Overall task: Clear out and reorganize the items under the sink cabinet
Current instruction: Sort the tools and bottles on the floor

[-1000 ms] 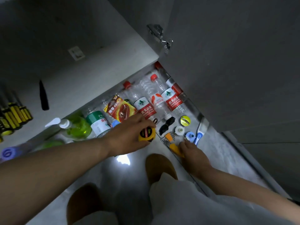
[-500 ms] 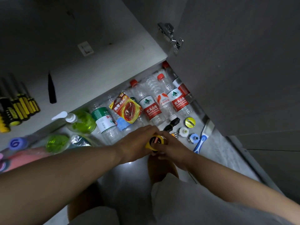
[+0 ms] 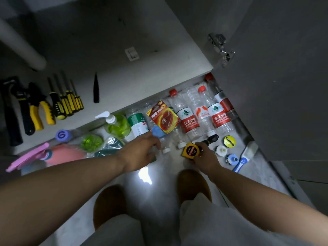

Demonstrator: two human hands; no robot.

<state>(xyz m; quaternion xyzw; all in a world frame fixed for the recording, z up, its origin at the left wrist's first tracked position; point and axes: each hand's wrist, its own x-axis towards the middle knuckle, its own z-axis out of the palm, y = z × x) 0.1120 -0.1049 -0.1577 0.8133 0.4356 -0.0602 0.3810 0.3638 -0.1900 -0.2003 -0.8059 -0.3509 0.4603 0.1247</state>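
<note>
I am midway through sorting. My right hand [image 3: 205, 161] pinches the small square yellow tape measure [image 3: 190, 150] between thumb and fingertips, low over the grey floor, just beside the row of clear plastic water bottles [image 3: 189, 119]. My left hand [image 3: 141, 153] hangs with its fingers loosely bent near a white bottle cap, gripping nothing that I can see. I think the tape belongs with the yellow-handled screwdrivers [image 3: 69, 105] inside the cabinet, so it needs carrying left past my other arm. Its case looks hard, with a black round label banded in red.
</note>
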